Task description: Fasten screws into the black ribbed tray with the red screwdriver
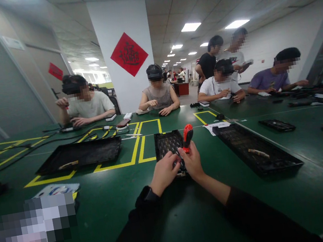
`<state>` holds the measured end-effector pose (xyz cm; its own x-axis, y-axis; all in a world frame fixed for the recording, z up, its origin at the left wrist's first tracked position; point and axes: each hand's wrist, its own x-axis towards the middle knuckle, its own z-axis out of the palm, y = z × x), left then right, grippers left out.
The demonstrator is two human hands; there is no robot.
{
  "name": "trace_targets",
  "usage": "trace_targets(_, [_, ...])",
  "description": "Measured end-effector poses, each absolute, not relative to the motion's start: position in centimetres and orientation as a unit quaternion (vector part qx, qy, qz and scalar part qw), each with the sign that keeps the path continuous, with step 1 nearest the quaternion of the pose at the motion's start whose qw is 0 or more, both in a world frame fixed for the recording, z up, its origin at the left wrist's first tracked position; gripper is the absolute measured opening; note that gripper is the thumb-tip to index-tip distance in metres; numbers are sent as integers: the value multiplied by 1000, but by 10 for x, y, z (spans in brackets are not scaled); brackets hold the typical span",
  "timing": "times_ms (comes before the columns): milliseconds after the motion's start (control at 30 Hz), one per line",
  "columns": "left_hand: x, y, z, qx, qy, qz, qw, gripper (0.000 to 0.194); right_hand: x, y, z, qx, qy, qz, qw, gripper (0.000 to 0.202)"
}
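My right hand (pixel 193 161) is wrapped around a screwdriver (pixel 187 135) with a red-and-black handle. The handle tilts up above the thumb, and its shaft is hidden by my hands. My left hand (pixel 166 172) is close beside it, fingers bent and pressed together; what they pinch, if anything, is hidden. Both hands are over the near end of a narrow black tray (pixel 167 137), which has rows of small light-coloured spots inside. Something small with metallic glints lies under my fingertips, too obscured to name.
A wide black tray (pixel 91 150) lies to the left, and a long one (pixel 253 142) to the right; each holds a pale strip. A small black panel (pixel 276 125) lies farther right. Cables (pixel 37 143) cross the left side. Other people sit along the green table's (pixel 113 221) far side.
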<state>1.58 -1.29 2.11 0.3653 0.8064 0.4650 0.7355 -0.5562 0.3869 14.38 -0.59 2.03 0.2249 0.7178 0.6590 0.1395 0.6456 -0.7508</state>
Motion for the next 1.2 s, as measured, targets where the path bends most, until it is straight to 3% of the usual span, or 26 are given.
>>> trace_targets(400, [17,4,8,832,409,346,146,22,145,-6,19,-341,-608,253,671,30])
trace_targets(800, [21,-2,9,812,438,371,107,12,144,-4,13,-379,-603,250,656,26])
trace_targets(1067, [19,-18,16,809,459,362,59,50,144,-1,11,-380,-570,246,685,23])
trace_targets(1200, [21,-23,19,830,446,333,35,56,143,1,10,-367,-553,282,693,23])
